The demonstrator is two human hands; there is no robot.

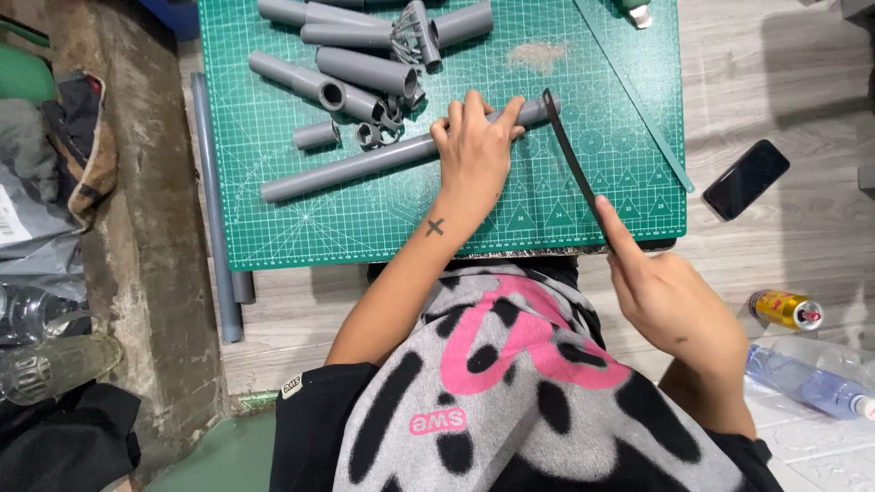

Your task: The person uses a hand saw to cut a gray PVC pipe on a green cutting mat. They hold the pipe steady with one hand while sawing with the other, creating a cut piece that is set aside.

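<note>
A long grey plastic pipe (346,169) lies across a green cutting mat (273,219). My left hand (474,150) presses down on the pipe near its right end, fingers wrapped over it. My right hand (670,301) grips a thin dark saw blade (570,159), index finger stretched along its back. The blade's far end rests against the right end of the pipe, just past my left fingers.
Several cut grey pipe pieces and fittings (360,68) are piled at the mat's top. Another long pipe (211,210) lies along the mat's left edge. A black phone (746,179), a yellow can (786,310) and a clear plastic bottle (807,378) lie on the wooden floor at right. Glass jars (50,364) sit at left.
</note>
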